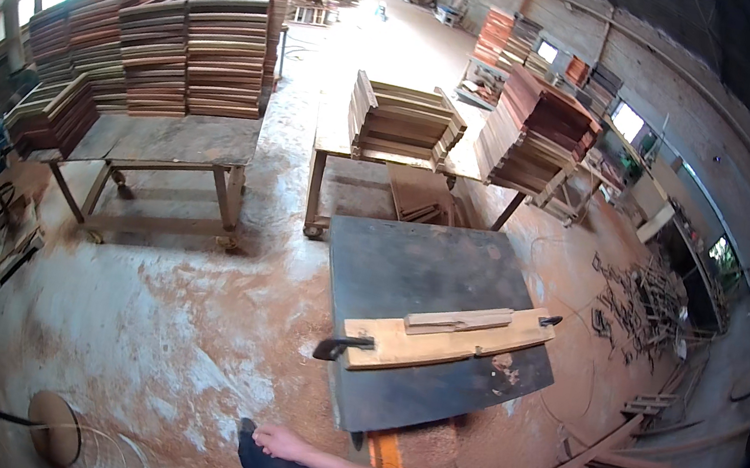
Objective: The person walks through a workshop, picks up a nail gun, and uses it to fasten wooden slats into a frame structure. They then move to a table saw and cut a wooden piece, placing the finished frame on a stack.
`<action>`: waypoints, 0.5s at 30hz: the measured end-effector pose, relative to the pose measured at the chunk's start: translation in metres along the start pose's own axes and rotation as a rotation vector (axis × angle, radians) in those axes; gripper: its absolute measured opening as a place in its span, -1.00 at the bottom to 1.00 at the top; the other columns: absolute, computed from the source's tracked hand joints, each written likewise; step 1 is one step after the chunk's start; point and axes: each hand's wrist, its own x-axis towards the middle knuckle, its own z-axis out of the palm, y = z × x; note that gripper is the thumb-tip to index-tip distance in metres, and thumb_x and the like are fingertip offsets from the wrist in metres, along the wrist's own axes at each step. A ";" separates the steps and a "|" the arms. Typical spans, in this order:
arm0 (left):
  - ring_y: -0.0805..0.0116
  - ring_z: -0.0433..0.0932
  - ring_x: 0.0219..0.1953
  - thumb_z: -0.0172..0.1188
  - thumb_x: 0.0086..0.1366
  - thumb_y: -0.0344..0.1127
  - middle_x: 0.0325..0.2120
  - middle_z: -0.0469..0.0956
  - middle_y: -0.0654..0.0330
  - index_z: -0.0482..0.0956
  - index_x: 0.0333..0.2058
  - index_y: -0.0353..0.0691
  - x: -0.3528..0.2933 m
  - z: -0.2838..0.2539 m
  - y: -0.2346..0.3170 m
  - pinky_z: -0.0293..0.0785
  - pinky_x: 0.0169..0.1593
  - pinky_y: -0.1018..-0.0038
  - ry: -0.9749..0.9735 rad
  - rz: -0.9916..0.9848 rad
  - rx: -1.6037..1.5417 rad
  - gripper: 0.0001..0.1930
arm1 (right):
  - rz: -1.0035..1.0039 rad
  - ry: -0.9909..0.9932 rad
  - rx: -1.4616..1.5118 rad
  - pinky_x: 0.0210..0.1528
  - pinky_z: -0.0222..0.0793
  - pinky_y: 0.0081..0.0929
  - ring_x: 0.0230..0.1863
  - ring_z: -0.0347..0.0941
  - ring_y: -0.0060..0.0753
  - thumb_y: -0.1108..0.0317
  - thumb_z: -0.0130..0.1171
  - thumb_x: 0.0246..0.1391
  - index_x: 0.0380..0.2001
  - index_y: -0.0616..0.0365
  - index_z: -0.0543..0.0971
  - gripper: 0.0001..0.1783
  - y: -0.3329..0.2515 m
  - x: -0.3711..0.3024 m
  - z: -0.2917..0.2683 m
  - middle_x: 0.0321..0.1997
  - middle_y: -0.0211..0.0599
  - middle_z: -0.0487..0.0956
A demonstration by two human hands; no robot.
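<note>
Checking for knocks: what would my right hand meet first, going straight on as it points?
Perhaps the dark item just beside the right hand, though it may lie lower; beyond, the way looks free.

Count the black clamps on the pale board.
2: one clamp at the left end of the pale board, another clamp at its right end; any underneath would be hidden.
</note>
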 end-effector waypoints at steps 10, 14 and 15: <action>0.21 0.52 -0.50 0.13 0.21 -0.12 -0.49 0.57 0.09 0.56 -0.28 -0.27 0.135 0.088 0.117 0.48 -0.38 0.31 -0.332 -0.311 0.134 -0.70 | -0.018 0.369 0.527 -0.52 0.38 -0.56 -0.56 0.43 -0.55 0.27 -0.02 0.25 -0.40 0.17 0.54 -0.75 -0.130 0.198 -0.063 -0.53 -0.40 0.52; 0.25 0.49 -0.55 0.11 0.25 -0.17 -0.52 0.52 0.14 0.53 -0.24 -0.23 0.219 0.109 0.180 0.44 -0.45 0.36 -0.470 -0.343 0.241 -0.75 | 0.065 0.634 0.715 -0.54 0.42 -0.54 -0.56 0.44 -0.55 0.26 0.00 0.24 -0.34 0.18 0.53 -0.77 -0.151 0.252 -0.116 -0.51 -0.40 0.53; 0.27 0.48 -0.56 0.11 0.26 -0.18 -0.52 0.50 0.16 0.52 -0.23 -0.22 0.248 0.114 0.200 0.43 -0.47 0.37 -0.505 -0.336 0.259 -0.76 | 0.107 0.681 0.730 -0.54 0.41 -0.55 -0.55 0.44 -0.56 0.26 0.00 0.23 -0.33 0.18 0.53 -0.78 -0.142 0.262 -0.133 -0.50 -0.40 0.53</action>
